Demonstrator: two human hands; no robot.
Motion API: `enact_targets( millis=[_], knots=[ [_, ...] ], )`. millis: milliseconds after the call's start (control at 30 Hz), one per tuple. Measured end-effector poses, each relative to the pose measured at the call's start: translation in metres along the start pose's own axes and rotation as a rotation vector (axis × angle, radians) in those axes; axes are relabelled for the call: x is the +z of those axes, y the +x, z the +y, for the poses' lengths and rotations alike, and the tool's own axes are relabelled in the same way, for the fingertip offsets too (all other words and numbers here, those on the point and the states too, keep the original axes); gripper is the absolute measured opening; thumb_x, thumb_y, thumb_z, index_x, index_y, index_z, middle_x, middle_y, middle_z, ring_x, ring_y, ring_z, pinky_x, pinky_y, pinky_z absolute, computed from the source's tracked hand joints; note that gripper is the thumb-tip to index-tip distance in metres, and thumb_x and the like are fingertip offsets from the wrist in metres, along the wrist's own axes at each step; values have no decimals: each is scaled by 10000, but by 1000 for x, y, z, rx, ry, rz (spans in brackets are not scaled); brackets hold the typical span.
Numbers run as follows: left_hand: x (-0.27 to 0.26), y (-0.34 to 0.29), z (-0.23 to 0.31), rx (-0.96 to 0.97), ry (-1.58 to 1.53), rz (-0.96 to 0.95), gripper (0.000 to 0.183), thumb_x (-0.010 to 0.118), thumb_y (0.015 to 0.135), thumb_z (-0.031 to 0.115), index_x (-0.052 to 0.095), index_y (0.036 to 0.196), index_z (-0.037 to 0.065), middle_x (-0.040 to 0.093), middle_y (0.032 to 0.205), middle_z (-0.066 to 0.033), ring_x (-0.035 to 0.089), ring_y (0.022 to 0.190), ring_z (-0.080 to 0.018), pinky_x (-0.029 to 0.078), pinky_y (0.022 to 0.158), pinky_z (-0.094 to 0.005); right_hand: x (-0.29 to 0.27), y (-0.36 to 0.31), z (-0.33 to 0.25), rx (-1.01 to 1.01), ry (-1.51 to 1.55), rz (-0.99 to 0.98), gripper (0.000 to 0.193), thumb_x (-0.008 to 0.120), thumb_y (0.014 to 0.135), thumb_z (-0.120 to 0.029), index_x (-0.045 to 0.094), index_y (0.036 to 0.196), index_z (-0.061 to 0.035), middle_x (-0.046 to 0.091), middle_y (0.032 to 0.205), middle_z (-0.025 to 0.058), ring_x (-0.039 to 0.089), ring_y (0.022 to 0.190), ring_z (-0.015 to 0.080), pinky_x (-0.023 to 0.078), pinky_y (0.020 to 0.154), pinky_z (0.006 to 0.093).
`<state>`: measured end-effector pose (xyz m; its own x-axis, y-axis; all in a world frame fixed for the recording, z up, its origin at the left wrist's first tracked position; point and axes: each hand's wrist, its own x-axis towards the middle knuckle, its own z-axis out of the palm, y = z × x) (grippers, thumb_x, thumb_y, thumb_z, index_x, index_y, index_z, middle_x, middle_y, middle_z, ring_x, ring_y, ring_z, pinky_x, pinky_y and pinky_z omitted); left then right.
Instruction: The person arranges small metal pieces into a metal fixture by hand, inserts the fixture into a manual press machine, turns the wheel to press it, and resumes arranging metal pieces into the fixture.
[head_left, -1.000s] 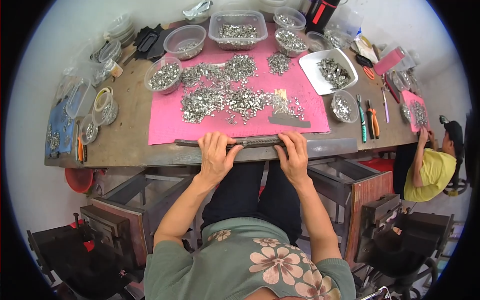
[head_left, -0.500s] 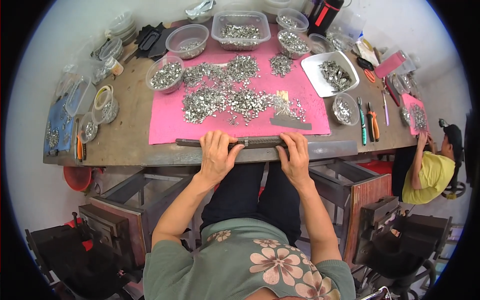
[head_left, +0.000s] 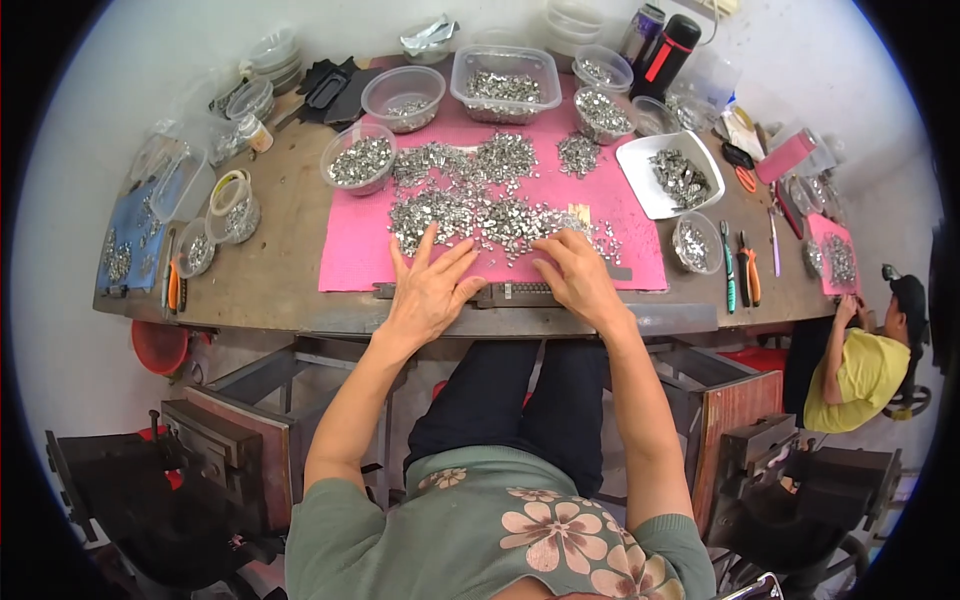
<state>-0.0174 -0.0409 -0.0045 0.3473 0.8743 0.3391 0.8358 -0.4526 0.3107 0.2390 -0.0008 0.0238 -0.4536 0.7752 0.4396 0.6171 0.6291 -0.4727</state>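
Note:
A long dark slotted strip (head_left: 515,293) lies along the table's front edge, its middle showing between my hands. My left hand (head_left: 428,292) is open over the strip's left part, fingers spread, their tips at the near side of a pile of small silvery metal pieces (head_left: 430,218). My right hand (head_left: 582,285) is over the strip's right part, fingers bent and thumb apart from them. Its fingertips touch or hover at the near edge of another pile of metal pieces (head_left: 510,222); I see nothing held. Both piles rest on a pink mat (head_left: 350,265).
Clear tubs of metal pieces, including a square tub (head_left: 507,85), line the back. A white tray (head_left: 640,185) sits at the right, near orange-handled pliers (head_left: 752,280) and a teal-handled tool (head_left: 728,265). A co-worker in a yellow shirt (head_left: 853,380) sits at the far right.
Both hands have let go of the strip's ends and reached forward to the piles. The strip now lies on the table edge. The whole view has shifted slightly.

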Motion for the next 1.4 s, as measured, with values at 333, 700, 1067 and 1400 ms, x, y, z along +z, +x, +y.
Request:
enact_targets(
  millis=[333, 700, 1067, 1400],
  knots=[
    [-4, 5, 2, 25, -6, -116, 540, 545, 1018, 482, 612, 1419, 127, 527, 1532, 12, 259, 1525, -393, 19, 1138, -780, 16, 5, 10, 2, -63, -64, 127, 701, 890, -75, 693, 1015, -53, 584, 887, 140, 614, 869, 350, 500, 761, 447],
    [9, 29, 17, 117, -119, -151, 585, 496, 1032, 514, 565, 1461, 122, 519, 1539, -20, 250, 1516, -445, 14, 1119, -801, 17, 2, 8, 44, -35, -51, 160, 707, 881, -95, 686, 1035, -56, 559, 846, 140, 606, 847, 355, 496, 772, 461],
    [-3, 15, 0, -2, -330, 58, 202, 717, 930, 282, 782, 1080, 164, 737, 1076, -2, 553, 1232, -268, 184, 1127, -651, -1, -10, 17, 81, 50, 16, 161, 693, 898, -42, 717, 1057, -48, 602, 869, 133, 626, 780, 303, 501, 701, 418],
    [18, 42, 3, 44, -133, 189, 112, 770, 857, 223, 755, 953, 168, 575, 854, -17, 546, 947, -235, 274, 1065, -547, 3, -7, 13, 145, 22, 25, 109, 709, 888, -52, 710, 996, -35, 593, 861, 125, 620, 742, 287, 503, 680, 406]
  ],
)
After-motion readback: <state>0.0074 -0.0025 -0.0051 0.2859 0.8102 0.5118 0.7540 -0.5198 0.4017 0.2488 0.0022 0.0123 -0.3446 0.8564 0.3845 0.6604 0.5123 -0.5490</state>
